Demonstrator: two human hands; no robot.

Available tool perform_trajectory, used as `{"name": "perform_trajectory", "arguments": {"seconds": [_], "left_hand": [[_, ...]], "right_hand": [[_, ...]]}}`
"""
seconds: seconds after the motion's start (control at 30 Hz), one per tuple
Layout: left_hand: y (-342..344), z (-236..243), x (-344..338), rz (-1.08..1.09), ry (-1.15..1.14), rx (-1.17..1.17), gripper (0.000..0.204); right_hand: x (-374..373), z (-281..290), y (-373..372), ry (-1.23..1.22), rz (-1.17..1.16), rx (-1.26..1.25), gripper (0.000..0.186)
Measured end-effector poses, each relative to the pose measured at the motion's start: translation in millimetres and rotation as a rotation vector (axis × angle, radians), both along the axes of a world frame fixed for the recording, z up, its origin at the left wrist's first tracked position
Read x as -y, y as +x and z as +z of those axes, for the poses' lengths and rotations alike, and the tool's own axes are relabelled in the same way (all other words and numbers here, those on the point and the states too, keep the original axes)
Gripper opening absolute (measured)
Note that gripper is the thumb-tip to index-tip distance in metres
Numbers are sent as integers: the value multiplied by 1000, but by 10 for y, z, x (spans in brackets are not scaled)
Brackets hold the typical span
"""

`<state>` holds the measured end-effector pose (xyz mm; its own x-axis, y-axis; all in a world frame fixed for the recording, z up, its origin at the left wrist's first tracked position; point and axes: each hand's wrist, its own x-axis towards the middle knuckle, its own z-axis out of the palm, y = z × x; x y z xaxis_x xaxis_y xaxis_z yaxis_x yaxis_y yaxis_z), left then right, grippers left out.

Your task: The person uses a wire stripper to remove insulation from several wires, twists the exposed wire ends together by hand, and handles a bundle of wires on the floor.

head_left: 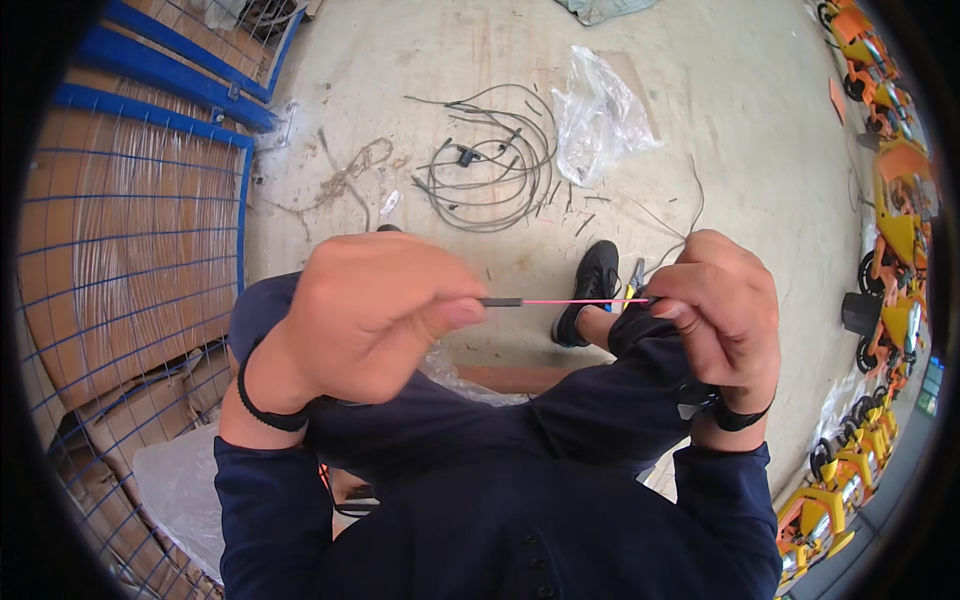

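Observation:
My left hand (375, 315) pinches the end of a thin black sleeve (502, 301) between thumb and forefinger. From that sleeve a thin pink wire (585, 301) runs straight to the right. My right hand (722, 305) grips the other end of the wire, and a small tool with yellow and blue handles (634, 280) peeks out just beside its fingers. Both hands are held level above my lap in dark trousers, and my black shoe (592, 285) rests on the floor behind the wire.
A loose coil of grey cables (492, 160) lies on the concrete floor ahead, next to a crumpled clear plastic bag (598, 115). A blue wire cage with cardboard (130, 230) stands at the left. Orange toy vehicles (895, 220) line the right side.

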<state>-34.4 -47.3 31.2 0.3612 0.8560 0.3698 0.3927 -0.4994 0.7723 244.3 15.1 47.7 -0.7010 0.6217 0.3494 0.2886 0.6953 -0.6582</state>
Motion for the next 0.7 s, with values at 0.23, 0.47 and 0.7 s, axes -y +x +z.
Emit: {"name": "perform_trajectory", "arguments": {"seconds": [0.23,0.47,0.7], "left_hand": [[-249,50,18,11,-212,0,5],[-619,-95,48,131,-407,115,19],[-776,-182,-21,183,-451,165,22]], "right_hand": [[-48,-26,297,-13,-92,57,10],[-170,-86,865,7,-209,42,7],[-224,-118,1161,-128,-289,36,16]]}}
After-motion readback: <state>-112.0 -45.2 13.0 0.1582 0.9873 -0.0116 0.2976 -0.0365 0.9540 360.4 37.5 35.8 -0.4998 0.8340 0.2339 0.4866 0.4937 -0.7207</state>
